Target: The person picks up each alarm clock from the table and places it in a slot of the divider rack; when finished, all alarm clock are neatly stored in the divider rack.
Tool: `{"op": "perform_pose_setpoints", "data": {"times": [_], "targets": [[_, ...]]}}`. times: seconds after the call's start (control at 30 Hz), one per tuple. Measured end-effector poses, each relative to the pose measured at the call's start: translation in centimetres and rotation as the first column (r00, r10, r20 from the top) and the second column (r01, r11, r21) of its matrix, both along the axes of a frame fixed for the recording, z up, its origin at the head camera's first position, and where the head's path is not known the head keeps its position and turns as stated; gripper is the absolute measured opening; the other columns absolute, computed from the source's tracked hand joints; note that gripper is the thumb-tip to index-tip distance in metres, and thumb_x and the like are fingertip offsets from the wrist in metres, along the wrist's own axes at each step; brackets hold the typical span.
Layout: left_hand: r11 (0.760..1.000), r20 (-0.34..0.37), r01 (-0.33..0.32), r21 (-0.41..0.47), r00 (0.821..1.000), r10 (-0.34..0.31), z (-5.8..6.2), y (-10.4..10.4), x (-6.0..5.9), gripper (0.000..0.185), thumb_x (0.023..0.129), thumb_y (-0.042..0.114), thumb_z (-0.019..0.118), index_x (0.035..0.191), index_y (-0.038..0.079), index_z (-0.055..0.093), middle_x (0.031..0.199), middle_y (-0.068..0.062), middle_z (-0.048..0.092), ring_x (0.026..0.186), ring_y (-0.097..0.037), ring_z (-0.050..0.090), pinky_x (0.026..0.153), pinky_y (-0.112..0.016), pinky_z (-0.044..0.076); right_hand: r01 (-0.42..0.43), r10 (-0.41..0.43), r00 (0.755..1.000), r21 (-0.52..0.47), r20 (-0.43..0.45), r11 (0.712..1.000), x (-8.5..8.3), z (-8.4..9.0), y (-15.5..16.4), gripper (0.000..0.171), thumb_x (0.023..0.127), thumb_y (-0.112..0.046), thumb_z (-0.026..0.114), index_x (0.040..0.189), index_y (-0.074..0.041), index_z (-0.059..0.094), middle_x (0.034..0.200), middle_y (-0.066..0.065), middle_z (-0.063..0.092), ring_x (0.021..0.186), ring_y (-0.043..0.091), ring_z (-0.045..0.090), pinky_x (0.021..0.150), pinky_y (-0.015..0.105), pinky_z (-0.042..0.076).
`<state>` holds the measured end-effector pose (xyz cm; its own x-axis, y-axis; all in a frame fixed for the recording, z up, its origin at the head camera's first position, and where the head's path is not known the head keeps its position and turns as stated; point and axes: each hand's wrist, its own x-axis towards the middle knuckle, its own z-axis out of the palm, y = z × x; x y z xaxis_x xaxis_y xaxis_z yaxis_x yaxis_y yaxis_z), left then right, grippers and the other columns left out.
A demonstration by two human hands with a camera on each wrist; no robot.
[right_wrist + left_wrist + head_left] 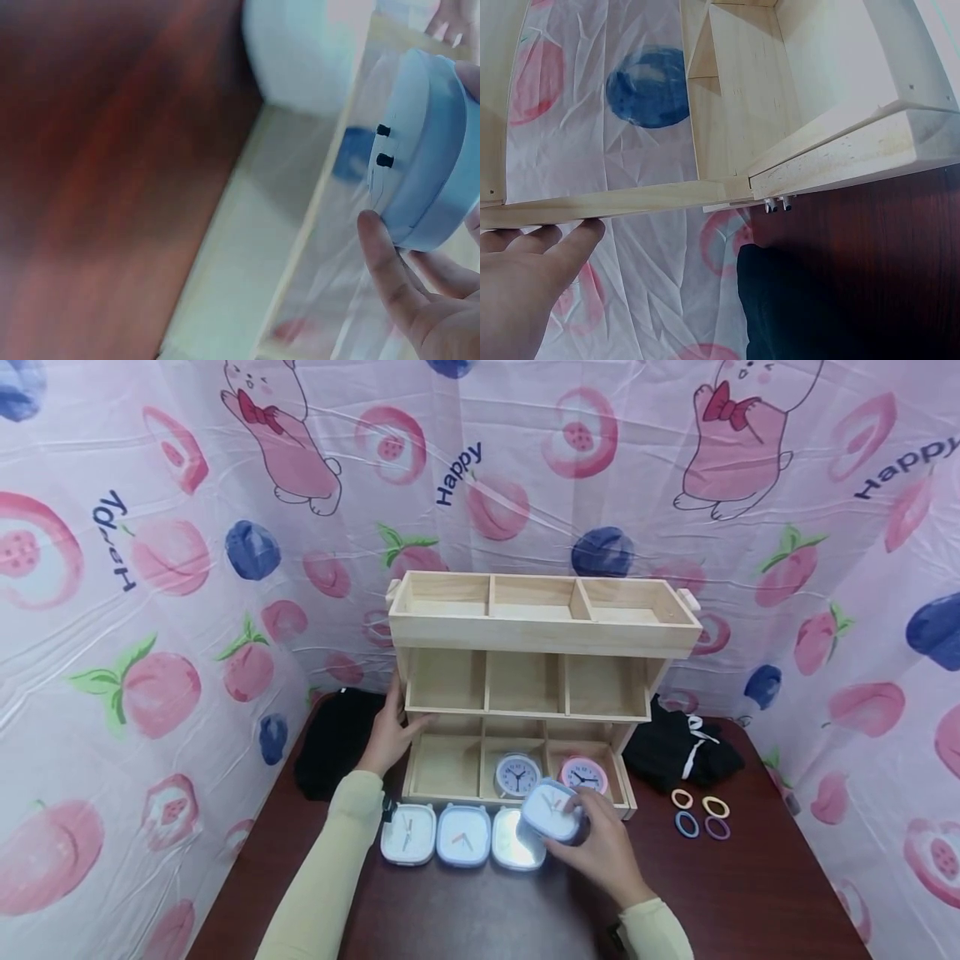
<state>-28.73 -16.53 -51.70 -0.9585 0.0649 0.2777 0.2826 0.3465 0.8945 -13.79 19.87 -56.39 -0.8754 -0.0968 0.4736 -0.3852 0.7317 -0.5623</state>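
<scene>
My right hand [600, 847] grips a light blue, rounded-square alarm clock [550, 810], raised and tilted before the bottom tier of a wooden tiered organizer [543, 635]. Two black knobs show on this clock's back [427, 150] in the right wrist view. Against the organizer's left side rests my left hand [387, 735], its fingers [574, 251] touching a wooden strut [622, 201]. A round pale clock [517, 775] sits in the bottom middle compartment, a round pink clock [583, 774] in the bottom right one. In front stand a white clock [408, 835], a blue clock [463, 837] and another white clock [516, 843].
Black cloth [337, 743] lies left of the organizer, and a black bundle with a white tie [678, 747] lies to its right. Several coloured rings [686, 824] are on the dark table [450, 918] at right. A printed curtain [517, 460] surrounds the table.
</scene>
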Motion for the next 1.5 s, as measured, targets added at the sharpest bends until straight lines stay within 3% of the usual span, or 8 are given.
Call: {"op": "perform_pose_setpoints", "data": {"times": [0.1, 0.23, 0.37, 0.53, 0.8, 1.0, 1.17, 1.5], "targets": [[1.0, 0.0, -0.007, -0.004, 1.0, 0.007, -0.1, 0.0, 0.0, 0.112, 0.098, 0.016, 0.08, 0.173, 0.036, -0.001, 0.175, -0.021, 0.028, 0.16, -0.04, 0.034, 0.129, -0.06, 0.034, -0.074, 0.074, 0.997, -0.03, -0.024, 0.997, -1.6, 0.6, -2.3, 0.062, 0.054, -0.022, 0.106, 0.098, -0.011, 0.064, 0.11, 0.005, 0.071, 0.104, 0.022, 0.064, 0.087, 0.03, 0.056], [1.0, 0.0, -0.015, -0.011, 1.0, 0.015, -0.3, 0.0, 0.0, 0.112, 0.097, 0.014, 0.08, 0.173, 0.036, 0.0, 0.174, -0.022, 0.03, 0.159, -0.041, 0.036, 0.128, -0.06, 0.035, -0.112, 0.115, 0.992, -0.065, 0.044, 0.992, -3.6, 1.3, -5.6, 0.059, 0.06, -0.027, 0.105, 0.099, -0.013, 0.063, 0.106, 0.001, 0.07, 0.097, 0.017, 0.063, 0.082, 0.032, 0.057], [1.0, -0.013, -0.016, 0.004, 1.0, 0.016, -0.4, 0.0, 0.1, 0.113, 0.097, 0.009, 0.08, 0.174, 0.032, 0.001, 0.173, -0.024, 0.032, 0.158, -0.043, 0.038, 0.127, -0.062, 0.036, -0.109, 0.116, 0.987, -0.067, 0.11, 0.992, -5.6, 1.7, -8.7, 0.057, 0.063, -0.034, 0.104, 0.099, -0.016, 0.063, 0.106, 0.0, 0.071, 0.099, 0.019, 0.065, 0.087, 0.037, 0.055], [1.0, -0.023, -0.005, 0.005, 1.0, 0.005, -0.4, 0.2, 0.1, 0.112, 0.097, 0.008, 0.079, 0.174, 0.028, 0.0, 0.172, -0.026, 0.033, 0.158, -0.042, 0.037, 0.127, -0.061, 0.037, -0.114, 0.119, 0.981, -0.041, 0.151, 0.993, -7.7, 1.6, -11.6, 0.055, 0.063, -0.036, 0.102, 0.1, -0.016, 0.067, 0.097, -0.001, 0.071, 0.093, 0.02, 0.068, 0.085, 0.038, 0.057], [1.0, -0.011, 0.001, 0.021, 1.0, -0.001, -0.1, 0.4, 0.1, 0.112, 0.097, 0.011, 0.08, 0.174, 0.031, 0.002, 0.171, -0.024, 0.035, 0.158, -0.041, 0.038, 0.128, -0.062, 0.036, -0.075, 0.08, 0.975, -0.031, 0.208, 0.997, -10.2, 0.6, -14.6, 0.053, 0.067, -0.044, 0.1, 0.1, -0.015, 0.07, 0.096, 0.002, 0.074, 0.089, 0.022, 0.07, 0.081, 0.037, 0.059], [1.0, -0.028, 0.004, 0.026, 1.0, -0.004, -0.3, 0.4, -0.1, 0.113, 0.095, 0.011, 0.081, 0.174, 0.032, 0.003, 0.169, -0.026, 0.038, 0.156, -0.042, 0.04, 0.127, -0.062, 0.035, -0.073, 0.068, 0.989, 0.032, 0.13, 0.997, -11.1, -1.0, -15.8, 0.049, 0.067, -0.042, 0.1, 0.095, -0.015, 0.071, 0.098, 0.005, 0.075, 0.091, 0.027, 0.072, 0.084, 0.044, 0.059], [0.999, -0.032, -0.002, 0.032, 0.999, 0.003, -0.2, 0.3, 0.0, 0.114, 0.095, 0.013, 0.083, 0.174, 0.032, 0.003, 0.169, -0.027, 0.039, 0.156, -0.042, 0.041, 0.128, -0.062, 0.035, -0.092, 0.075, 0.988, 0.128, 0.135, 0.987, -11.3, -1.4, -16.4, 0.046, 0.07, -0.043, 0.098, 0.091, -0.017, 0.068, 0.106, 0.006, 0.073, 0.098, 0.03, 0.07, 0.093, 0.051, 0.055], [0.999, -0.022, -0.001, 0.033, 1.0, 0.002, -0.1, 0.0, 0.1, 0.112, 0.096, 0.014, 0.081, 0.174, 0.031, 0.001, 0.171, -0.026, 0.035, 0.157, -0.042, 0.039, 0.129, -0.061, 0.033, -0.123, 0.081, 0.984, 0.276, 0.161, 0.953, -11.3, -1.8, -16.9, 0.04, 0.07, -0.04, 0.098, 0.086, -0.018, 0.069, 0.097, -0.001, 0.07, 0.09, 0.025, 0.065, 0.085, 0.041, 0.045]]}}
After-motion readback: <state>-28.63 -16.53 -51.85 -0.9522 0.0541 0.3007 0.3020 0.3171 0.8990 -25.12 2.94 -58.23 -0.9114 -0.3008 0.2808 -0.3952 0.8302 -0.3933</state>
